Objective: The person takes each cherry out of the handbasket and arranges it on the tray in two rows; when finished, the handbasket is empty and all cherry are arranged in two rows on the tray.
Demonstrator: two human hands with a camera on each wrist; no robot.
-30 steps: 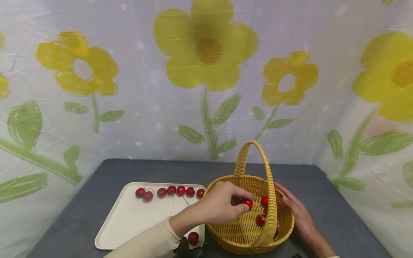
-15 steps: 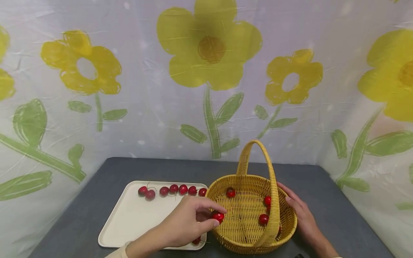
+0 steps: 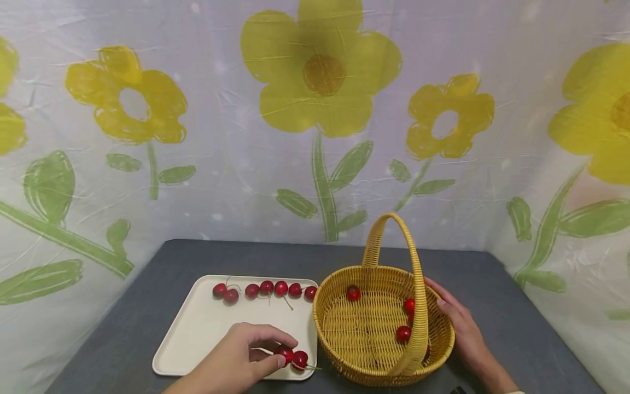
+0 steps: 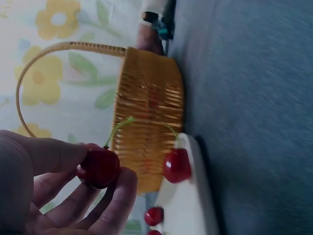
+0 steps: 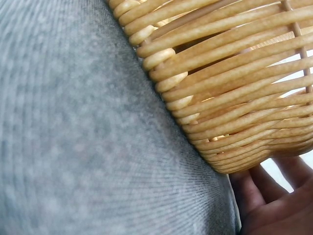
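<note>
My left hand [image 3: 246, 355] pinches a dark red cherry [image 4: 99, 168] between thumb and fingers, low over the near right part of the white tray [image 3: 197, 339]. A green stem sticks up from it in the left wrist view. Close beside it, a second cherry [image 3: 299, 359] lies at the tray's near right corner. My right hand [image 3: 467, 334] rests against the right outer side of the yellow wicker basket [image 3: 327, 350], thumb by the rim. In the right wrist view its fingers [image 5: 266, 183] lie behind the wicker, partly hidden. Several cherries sit inside the basket, including one at the back left [image 3: 353, 293].
Several cherries, such as a middle one [image 3: 281, 288], line the far edge of the tray. The basket's tall arched handle [image 3: 418, 284] rises over its right half. Both stand on a dark grey table [image 3: 236, 257], before a flower-printed curtain [image 3: 216, 137].
My left hand has come out of the basket and moved left and nearer, over the tray, with a cherry in its fingers. The right hand has stayed at the basket.
</note>
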